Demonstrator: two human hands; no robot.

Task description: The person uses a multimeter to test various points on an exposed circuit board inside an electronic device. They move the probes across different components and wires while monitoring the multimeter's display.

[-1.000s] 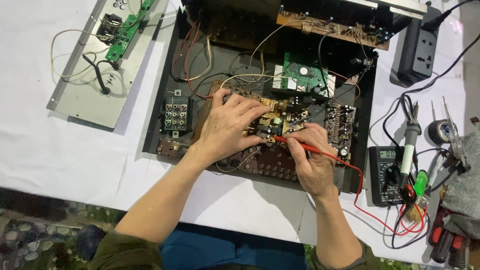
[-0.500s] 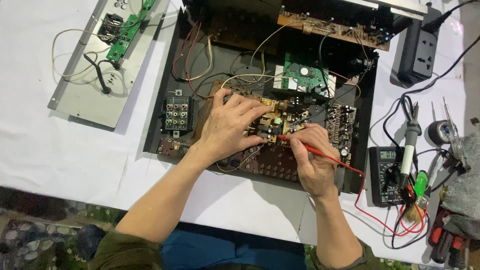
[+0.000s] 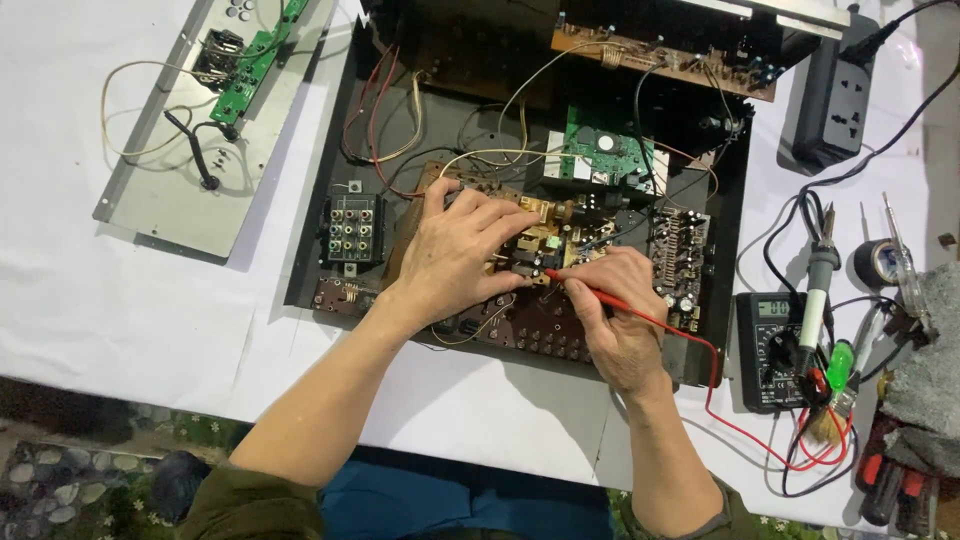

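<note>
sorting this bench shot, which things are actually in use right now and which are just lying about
In use:
left hand pressing on brown circuit board
right hand holding thin red probe
black digital multimeter

Lying about:
grey-handled soldering iron
black power strip
grey metal panel with green board
roll of black tape

A white cloth is covering the surface, while a pebble-patterned floor is showing at the lower left under even light.

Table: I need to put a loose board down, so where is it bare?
Bare cloth lies left of the chassis, below the metal panel, and between the forearms. The right side is crowded: multimeter, soldering iron, wires.
</note>
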